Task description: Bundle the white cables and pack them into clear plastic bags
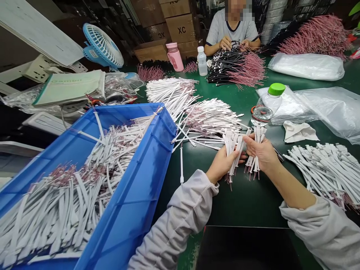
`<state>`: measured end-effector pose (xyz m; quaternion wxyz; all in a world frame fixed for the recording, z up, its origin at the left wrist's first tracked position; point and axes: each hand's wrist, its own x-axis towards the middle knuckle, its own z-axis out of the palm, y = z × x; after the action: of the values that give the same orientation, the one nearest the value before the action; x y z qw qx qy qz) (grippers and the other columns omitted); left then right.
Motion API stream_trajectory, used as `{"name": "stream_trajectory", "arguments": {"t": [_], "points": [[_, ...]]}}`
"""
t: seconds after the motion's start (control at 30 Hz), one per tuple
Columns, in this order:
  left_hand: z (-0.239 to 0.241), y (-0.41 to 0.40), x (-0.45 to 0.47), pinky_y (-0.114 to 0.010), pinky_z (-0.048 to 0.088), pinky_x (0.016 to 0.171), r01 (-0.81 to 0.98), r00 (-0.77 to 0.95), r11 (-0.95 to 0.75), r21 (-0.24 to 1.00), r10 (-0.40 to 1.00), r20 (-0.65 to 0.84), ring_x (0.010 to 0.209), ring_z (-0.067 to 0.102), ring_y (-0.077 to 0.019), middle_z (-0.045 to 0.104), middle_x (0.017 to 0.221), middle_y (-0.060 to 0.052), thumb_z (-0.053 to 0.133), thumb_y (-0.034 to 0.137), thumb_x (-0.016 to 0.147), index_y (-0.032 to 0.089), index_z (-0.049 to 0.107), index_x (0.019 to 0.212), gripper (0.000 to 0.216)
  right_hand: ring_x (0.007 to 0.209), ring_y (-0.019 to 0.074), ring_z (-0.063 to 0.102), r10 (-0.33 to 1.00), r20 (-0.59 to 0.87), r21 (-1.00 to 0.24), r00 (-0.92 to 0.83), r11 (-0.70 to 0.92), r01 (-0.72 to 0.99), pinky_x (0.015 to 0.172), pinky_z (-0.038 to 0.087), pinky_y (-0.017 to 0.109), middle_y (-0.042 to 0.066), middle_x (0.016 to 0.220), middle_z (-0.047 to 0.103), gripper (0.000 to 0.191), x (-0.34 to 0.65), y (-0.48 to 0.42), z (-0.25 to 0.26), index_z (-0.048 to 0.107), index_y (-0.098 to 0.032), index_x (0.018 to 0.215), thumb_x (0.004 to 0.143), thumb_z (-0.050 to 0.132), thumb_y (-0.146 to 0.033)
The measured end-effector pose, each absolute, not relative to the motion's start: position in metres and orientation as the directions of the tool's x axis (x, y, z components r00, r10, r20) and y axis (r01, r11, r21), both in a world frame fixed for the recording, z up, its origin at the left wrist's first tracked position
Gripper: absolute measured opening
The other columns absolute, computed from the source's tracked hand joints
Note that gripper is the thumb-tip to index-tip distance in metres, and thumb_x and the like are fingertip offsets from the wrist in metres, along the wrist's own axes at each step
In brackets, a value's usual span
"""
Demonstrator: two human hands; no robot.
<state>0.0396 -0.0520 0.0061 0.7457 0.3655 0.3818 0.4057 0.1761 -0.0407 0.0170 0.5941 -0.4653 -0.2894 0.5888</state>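
My left hand (222, 163) is closed round a bunch of white cables (232, 144) with flat white ends up and thin reddish wires hanging below. Close beside it, my right hand (263, 152) grips a smaller bunch of the same cables (255, 162), its thumb reaching toward the left bunch. Both bunches are held roughly upright above the dark green table (225, 210). Behind my hands lies a loose pile of white cables (210, 116). To the right a neater pile of white cables (332, 168) rests on the table.
A blue bin (143, 187) full of white cables stands at the left. Beyond my hands are a green-capped bottle (271, 101), plastic bags (332, 108) and a crumpled cloth (299, 131). Across the table a person (216, 30) handles black cables (233, 69) with pink wires. A blue fan (102, 45) stands back left.
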Motion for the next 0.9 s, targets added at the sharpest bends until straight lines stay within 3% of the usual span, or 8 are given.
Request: {"name": "stream_trajectory", "arguments": {"t": [0.1, 0.23, 0.37, 0.5, 0.6, 0.67, 0.77, 0.9], "points": [[0.003, -0.050, 0.038, -0.032, 0.054, 0.071, -0.288, 0.270, 0.343, 0.894, 0.925, -0.268, 0.073, 0.065, -0.0174, 0.067, 0.085, -0.005, 0.072, 0.028, 0.073, 0.013, 0.062, 0.093, 0.027, 0.036, 0.0008, 0.027, 0.964, -0.162, -0.924, 0.212, -0.073, -0.375, 0.034, 0.019, 0.018, -0.010, 0.049, 0.037, 0.040, 0.173, -0.042, 0.018, 0.050, -0.017, 0.067, 0.057, 0.086, -0.031], [0.004, -0.047, 0.036, -0.030, 0.053, 0.071, -0.338, 0.198, 0.362, 0.869, 0.930, -0.310, 0.070, 0.065, -0.0162, 0.068, 0.075, -0.004, 0.074, 0.026, 0.071, 0.011, 0.064, 0.085, 0.023, 0.038, 0.0023, 0.033, 0.974, -0.151, -0.937, 0.170, -0.086, -0.339, 0.035, 0.024, 0.018, -0.007, 0.055, 0.043, 0.034, 0.173, -0.043, 0.018, 0.053, -0.018, 0.070, 0.067, 0.079, -0.040], [0.009, -0.047, 0.035, -0.027, 0.052, 0.068, -0.444, 0.252, 0.444, 0.778, 0.895, -0.367, 0.065, 0.064, -0.0141, 0.068, 0.070, -0.005, 0.081, 0.027, 0.064, 0.010, 0.065, 0.084, 0.030, 0.039, 0.0036, 0.035, 0.956, -0.289, -0.852, -0.057, -0.284, -0.439, 0.036, 0.030, 0.018, -0.005, 0.058, 0.049, 0.034, 0.176, -0.044, 0.020, 0.063, -0.018, 0.087, 0.071, 0.074, -0.045], [0.012, -0.046, 0.033, -0.021, 0.049, 0.061, -0.479, 0.363, 0.498, 0.723, 0.862, -0.354, 0.060, 0.062, -0.0106, 0.066, 0.067, -0.003, 0.084, 0.027, 0.060, 0.010, 0.065, 0.083, 0.034, 0.044, 0.0046, 0.038, 0.894, -0.379, -0.776, -0.238, -0.447, -0.445, 0.036, 0.033, 0.017, -0.004, 0.056, 0.049, 0.037, 0.177, -0.045, 0.021, 0.066, -0.015, 0.090, 0.066, 0.080, -0.037], [0.012, -0.045, 0.032, -0.021, 0.049, 0.065, -0.457, 0.427, 0.533, 0.712, 0.834, -0.350, 0.062, 0.063, -0.0105, 0.067, 0.070, -0.004, 0.080, 0.028, 0.066, 0.010, 0.065, 0.086, 0.030, 0.047, 0.0064, 0.044, 0.909, -0.375, -0.809, -0.180, -0.416, -0.415, 0.039, 0.038, 0.019, -0.001, 0.061, 0.055, 0.036, 0.174, -0.045, 0.021, 0.065, -0.014, 0.083, 0.061, 0.083, -0.035], [0.012, -0.044, 0.030, -0.025, 0.050, 0.070, -0.417, 0.429, 0.535, 0.735, 0.829, -0.359, 0.066, 0.064, -0.0128, 0.068, 0.074, -0.005, 0.075, 0.026, 0.071, 0.010, 0.065, 0.091, 0.027, 0.043, 0.0054, 0.040, 0.936, -0.339, -0.840, -0.096, -0.347, -0.417, 0.040, 0.040, 0.020, -0.005, 0.053, 0.048, 0.033, 0.173, -0.045, 0.019, 0.060, -0.015, 0.072, 0.059, 0.085, -0.033], [0.011, -0.041, 0.026, -0.030, 0.050, 0.075, -0.353, 0.427, 0.517, 0.780, 0.830, -0.358, 0.072, 0.065, -0.0158, 0.068, 0.080, -0.005, 0.071, 0.020, 0.073, 0.013, 0.065, 0.097, 0.026, 0.039, 0.0026, 0.029, 0.965, -0.256, -0.894, 0.053, -0.215, -0.393, 0.035, 0.029, 0.018, -0.009, 0.047, 0.036, 0.038, 0.172, -0.044, 0.016, 0.050, -0.017, 0.063, 0.058, 0.086, -0.031], [0.010, -0.039, 0.022, -0.029, 0.049, 0.074, -0.314, 0.407, 0.475, 0.822, 0.850, -0.336, 0.068, 0.062, -0.0135, 0.066, 0.077, -0.003, 0.071, 0.019, 0.072, 0.012, 0.068, 0.095, 0.025, 0.045, 0.0069, 0.042, 0.953, -0.276, -0.899, 0.127, -0.210, -0.384, 0.039, 0.036, 0.020, -0.006, 0.053, 0.044, 0.035, 0.174, -0.044, 0.013, 0.056, -0.017, 0.070, 0.062, 0.082, -0.040]]}}
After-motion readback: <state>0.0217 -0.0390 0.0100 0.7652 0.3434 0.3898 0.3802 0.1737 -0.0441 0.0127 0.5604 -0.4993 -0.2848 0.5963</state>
